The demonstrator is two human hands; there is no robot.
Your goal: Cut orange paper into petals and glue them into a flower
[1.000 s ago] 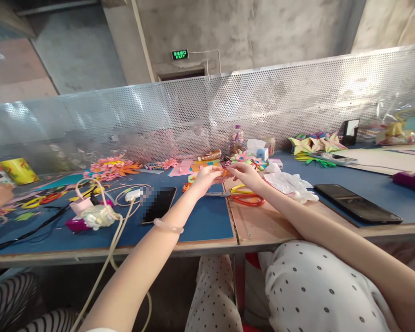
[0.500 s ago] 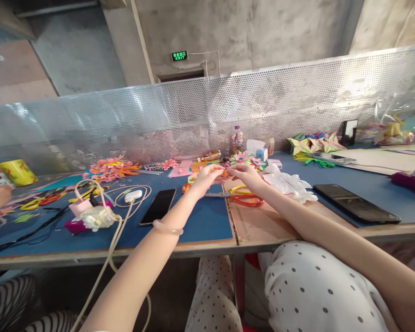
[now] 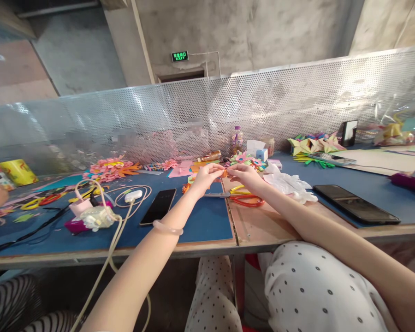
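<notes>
Where readable — green EXIT sign [image 3: 180,56]

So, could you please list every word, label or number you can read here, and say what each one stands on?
"EXIT": on the green sign on the concrete wall; the characters above it are too small to read.
Yellow can: print too blurred to read.
Bottle: label too small to read.

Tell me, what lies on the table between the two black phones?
In the head view, between the left phone and the right phone: scissors and crumpled white paper.
</notes>
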